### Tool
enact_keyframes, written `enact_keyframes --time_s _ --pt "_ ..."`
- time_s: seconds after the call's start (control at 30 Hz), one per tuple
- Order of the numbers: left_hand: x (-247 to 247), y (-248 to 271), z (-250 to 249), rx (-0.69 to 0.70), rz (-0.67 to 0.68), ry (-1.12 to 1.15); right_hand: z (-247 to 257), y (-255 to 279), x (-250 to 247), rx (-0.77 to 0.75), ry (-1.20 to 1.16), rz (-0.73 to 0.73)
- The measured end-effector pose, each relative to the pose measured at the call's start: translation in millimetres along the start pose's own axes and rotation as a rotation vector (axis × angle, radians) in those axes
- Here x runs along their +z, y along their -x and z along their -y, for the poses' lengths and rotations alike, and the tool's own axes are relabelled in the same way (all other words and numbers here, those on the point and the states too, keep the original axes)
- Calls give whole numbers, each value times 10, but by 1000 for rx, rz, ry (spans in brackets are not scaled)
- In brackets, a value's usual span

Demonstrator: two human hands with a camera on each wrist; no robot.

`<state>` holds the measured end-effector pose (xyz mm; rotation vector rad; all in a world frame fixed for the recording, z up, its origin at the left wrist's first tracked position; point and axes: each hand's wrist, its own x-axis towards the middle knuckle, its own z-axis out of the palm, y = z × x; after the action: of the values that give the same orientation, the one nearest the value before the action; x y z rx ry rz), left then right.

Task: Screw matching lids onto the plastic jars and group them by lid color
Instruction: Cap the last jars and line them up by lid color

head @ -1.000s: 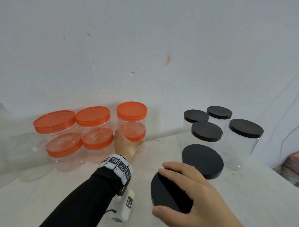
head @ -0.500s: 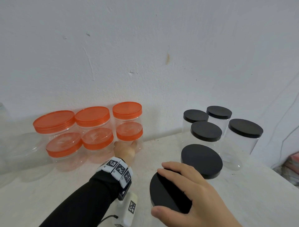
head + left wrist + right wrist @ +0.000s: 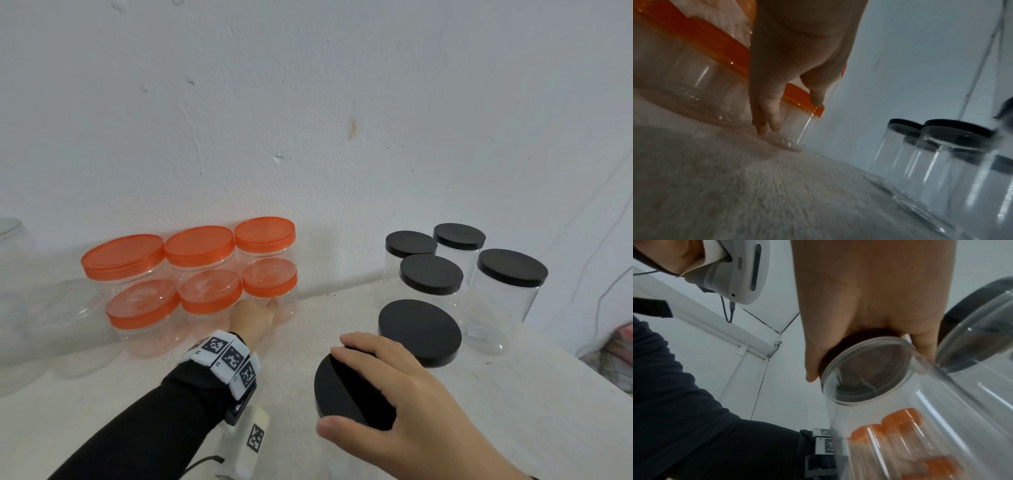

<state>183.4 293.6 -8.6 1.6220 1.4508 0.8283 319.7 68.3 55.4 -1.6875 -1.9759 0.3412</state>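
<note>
Several orange-lidded clear jars (image 3: 198,246) stand in two rows against the wall at the left. My left hand (image 3: 255,313) holds the low part of the front right orange-lidded jar (image 3: 270,277). In the left wrist view that jar (image 3: 797,129) shows between the thumb and fingers of this hand (image 3: 789,113). My right hand (image 3: 363,383) grips a black lid (image 3: 339,397) from above, near the table's front. The right wrist view shows the black lid (image 3: 859,340) sitting tilted on the mouth of a clear jar (image 3: 869,402).
Several black-lidded clear jars (image 3: 431,274) stand grouped at the right, the nearest one (image 3: 419,329) just beyond my right hand. Lidless clear jars (image 3: 68,318) sit at the far left. The wall runs close behind everything. The table edge (image 3: 599,380) falls away at the right.
My left hand slid the orange-lidded jar leftward up to the other orange jars and slipped lower down its side. The right hand on the black lid barely moved.
</note>
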Motion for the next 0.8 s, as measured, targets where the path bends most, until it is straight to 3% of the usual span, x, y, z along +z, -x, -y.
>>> enact_keyframes --time_s 0.13,0.2,0.27,0.37,0.47,0.6,0.8 --pt "-168 315 -126 96 259 26 24 77 -86 -26 100 -5" --pt "-244 482 -211 127 296 -45 16 121 -162 -38 83 -57" --pt "-316 695 -312 208 368 -57 -21 162 -257 -18 4 -148" --pt "-394 1037 -484 385 596 -43 -144 148 -381 24 -34 -268" --pt "-407 1304 -590 465 736 -144 -349 62 -416 112 44 -285" --pt "-303 1463 -590 629 659 -392 -559 -9 -360 242 27 -225" --pt "-383 1355 -558 578 545 -359 -614 -73 -316 273 -10 -177"
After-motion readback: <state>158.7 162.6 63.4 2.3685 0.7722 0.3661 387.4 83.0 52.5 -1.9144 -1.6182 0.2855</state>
